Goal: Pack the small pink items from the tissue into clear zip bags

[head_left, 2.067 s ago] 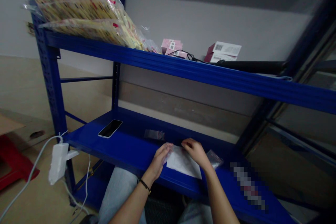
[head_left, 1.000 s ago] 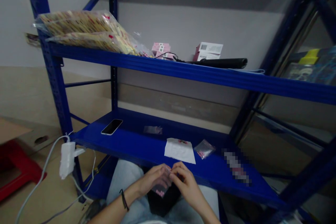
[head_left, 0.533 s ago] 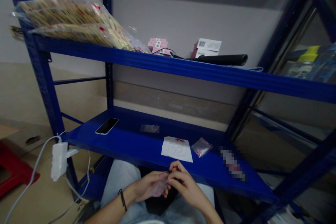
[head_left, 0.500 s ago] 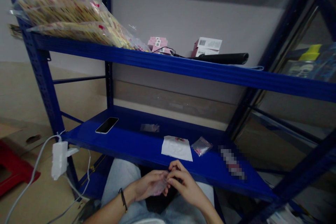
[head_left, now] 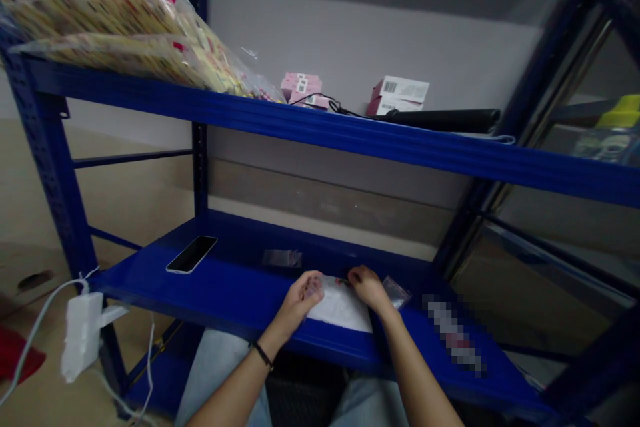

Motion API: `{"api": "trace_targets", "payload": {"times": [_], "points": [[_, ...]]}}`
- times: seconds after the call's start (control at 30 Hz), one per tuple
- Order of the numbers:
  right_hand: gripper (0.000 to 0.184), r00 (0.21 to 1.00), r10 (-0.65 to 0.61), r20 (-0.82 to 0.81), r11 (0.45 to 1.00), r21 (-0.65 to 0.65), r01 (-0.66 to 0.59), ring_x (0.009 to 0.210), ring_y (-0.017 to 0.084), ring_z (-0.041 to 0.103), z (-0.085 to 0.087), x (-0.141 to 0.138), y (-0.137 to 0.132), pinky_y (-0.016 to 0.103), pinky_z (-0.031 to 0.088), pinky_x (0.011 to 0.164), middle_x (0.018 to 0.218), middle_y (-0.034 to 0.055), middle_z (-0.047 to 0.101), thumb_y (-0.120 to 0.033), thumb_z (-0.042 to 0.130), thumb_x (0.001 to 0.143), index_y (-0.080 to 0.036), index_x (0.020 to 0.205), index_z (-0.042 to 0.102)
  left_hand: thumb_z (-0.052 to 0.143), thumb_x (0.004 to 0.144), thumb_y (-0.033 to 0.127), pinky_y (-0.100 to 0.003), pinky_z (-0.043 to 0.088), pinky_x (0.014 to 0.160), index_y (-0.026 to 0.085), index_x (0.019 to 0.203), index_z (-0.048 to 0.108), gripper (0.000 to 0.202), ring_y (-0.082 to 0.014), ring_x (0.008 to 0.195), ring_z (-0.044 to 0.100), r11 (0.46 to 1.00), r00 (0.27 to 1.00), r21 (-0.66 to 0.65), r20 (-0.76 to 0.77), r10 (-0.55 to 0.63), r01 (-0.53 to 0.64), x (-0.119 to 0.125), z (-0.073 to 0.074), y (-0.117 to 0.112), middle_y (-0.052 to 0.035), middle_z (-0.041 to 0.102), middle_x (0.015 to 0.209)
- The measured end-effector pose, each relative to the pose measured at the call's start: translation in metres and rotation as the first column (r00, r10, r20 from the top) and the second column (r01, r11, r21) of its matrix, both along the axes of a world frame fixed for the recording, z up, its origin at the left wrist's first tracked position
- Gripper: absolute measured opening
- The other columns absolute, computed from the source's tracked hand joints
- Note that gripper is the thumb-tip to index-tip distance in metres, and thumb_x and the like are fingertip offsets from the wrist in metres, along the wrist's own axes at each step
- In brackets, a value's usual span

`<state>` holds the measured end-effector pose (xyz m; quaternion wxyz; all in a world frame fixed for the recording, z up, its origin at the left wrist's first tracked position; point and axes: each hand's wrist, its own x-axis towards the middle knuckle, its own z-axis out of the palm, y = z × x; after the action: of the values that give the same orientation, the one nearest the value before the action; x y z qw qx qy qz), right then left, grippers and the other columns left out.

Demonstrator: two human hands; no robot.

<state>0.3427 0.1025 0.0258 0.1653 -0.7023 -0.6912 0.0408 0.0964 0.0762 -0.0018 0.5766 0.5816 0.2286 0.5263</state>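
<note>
My left hand [head_left: 299, 297] is closed around a small clear plastic bag [head_left: 314, 286] at the left edge of a white sheet of paper [head_left: 343, 310]. At the paper's top right, my right hand [head_left: 369, 285] has its fingertips drawn together over small red and dark pieces [head_left: 342, 281]. What those fingertips pinch, if anything, is too small to make out. Just behind my right wrist lies another clear zip bag [head_left: 397, 292], partly covered by the hand. The paper rests on the blue lower shelf [head_left: 240, 293].
A phone [head_left: 192, 254] and flat clear bags [head_left: 283, 258] lie on the lower shelf, with a blurred-out item [head_left: 454, 335] at right. The upper shelf beam [head_left: 300, 121] crosses above my hands. Big filled bags [head_left: 115, 27] and small boxes [head_left: 400, 90] sit up there. A white power adapter [head_left: 83, 333] hangs at left.
Both hands have moved forward from above my lap to the paper. They have separated: the left keeps the small bag, while the right has reached the small pieces.
</note>
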Motion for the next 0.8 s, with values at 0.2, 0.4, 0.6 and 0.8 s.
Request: {"api": "trace_targets", "payload": {"times": [0.2,0.4,0.6,0.8], "points": [[0.021,0.994,-0.085,0.073,0.981,-0.167,0.096,0.090,0.021,0.072,-0.009,-0.013,0.045,0.023,0.045,0.069,0.093,0.0117,0.077,-0.020,0.057,0.083,-0.018,0.084,0.078,0.073,0.079,0.032,-0.039,0.043,0.099,0.022,0.121,0.062,0.045,-0.0263,0.108,0.060,0.949,0.943,0.181,-0.168,0.287,-0.256,0.011,-0.017,0.008,-0.0081,0.066,0.115],[0.023,0.983,-0.109,0.150,0.968,-0.211,0.140,0.095,0.024,0.072,-0.007,-0.016,0.050,0.025,0.048,0.070,0.100,0.0156,0.076,-0.022,0.057,0.083,-0.017,0.090,0.078,0.072,0.081,0.032,-0.037,0.042,0.096,0.021,0.120,0.061,0.041,-0.0261,0.104,0.060,0.957,0.942,0.152,-0.193,0.274,-0.247,0.004,-0.017,0.006,-0.0069,0.067,0.107],[0.022,0.977,-0.123,0.173,0.954,-0.251,0.165,0.096,0.027,0.072,0.000,-0.018,0.048,0.026,0.049,0.068,0.101,0.0168,0.076,-0.022,0.060,0.079,-0.017,0.092,0.078,0.072,0.081,0.031,-0.037,0.041,0.095,0.022,0.119,0.063,0.040,-0.0266,0.104,0.059,0.950,0.933,0.178,-0.213,0.290,-0.255,0.004,-0.012,0.004,-0.0064,0.066,0.106],[0.021,0.984,-0.099,0.146,0.951,-0.276,0.137,0.092,0.026,0.073,0.004,-0.022,0.046,0.025,0.046,0.064,0.096,0.0156,0.077,-0.023,0.062,0.077,-0.018,0.087,0.079,0.073,0.080,0.032,-0.036,0.041,0.095,0.023,0.120,0.063,0.043,-0.0269,0.105,0.057,0.956,0.935,0.159,-0.220,0.277,-0.246,0.004,-0.014,0.004,-0.0066,0.066,0.107]]}}
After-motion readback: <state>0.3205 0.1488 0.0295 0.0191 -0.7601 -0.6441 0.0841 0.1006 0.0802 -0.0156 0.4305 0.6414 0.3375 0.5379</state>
